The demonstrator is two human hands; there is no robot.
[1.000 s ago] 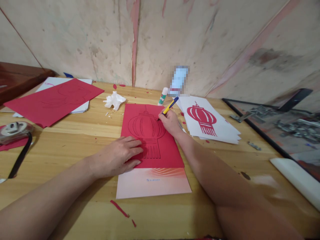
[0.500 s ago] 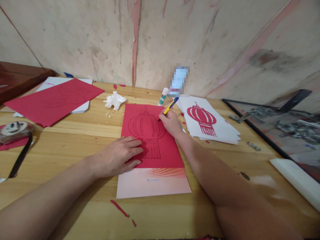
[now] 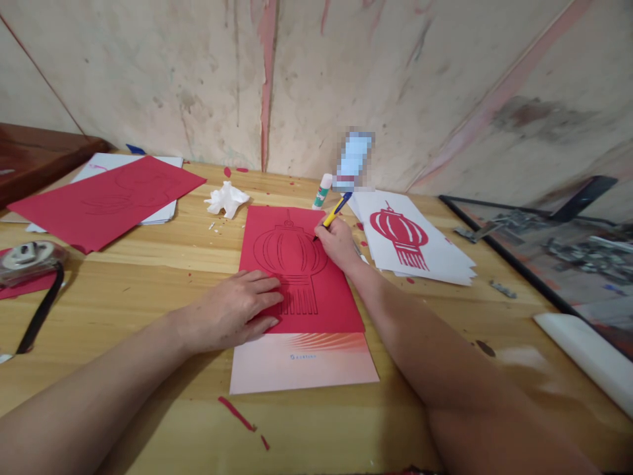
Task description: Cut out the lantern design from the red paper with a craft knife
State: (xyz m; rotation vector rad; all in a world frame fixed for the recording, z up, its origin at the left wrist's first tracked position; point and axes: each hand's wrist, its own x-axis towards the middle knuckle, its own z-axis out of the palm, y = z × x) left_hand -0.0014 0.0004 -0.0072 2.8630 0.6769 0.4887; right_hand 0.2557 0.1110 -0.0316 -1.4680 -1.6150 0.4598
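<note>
Evidently, the red sheet point(image 3: 341, 307) lies in the middle of the tabletop point(image 3: 178, 409), squarely before the person, where both hands reach it comfortably. The left hand point(image 3: 236, 307) rests flat over its lower left part, fingers stretched out and gripping nothing, probably to stop the paper sliding. The fingers of the right hand point(image 3: 339, 241) are pinched around a yellow pen point(image 3: 336, 210) near its tip, a low hold that likely gives finer control; the tip is at the right side of the drawn lantern point(image 3: 289, 254) (whether it actually touches the paper, I cannot tell). A pale printed sheet point(image 3: 304, 373) sticks out beneath, perhaps as backing. The white sheet point(image 3: 442, 254) bearing a red lantern point(image 3: 398, 226) lies to the right, and a glue stick point(image 3: 322, 191) stands upright behind, apparently keeping both clear of the drawing.
</note>
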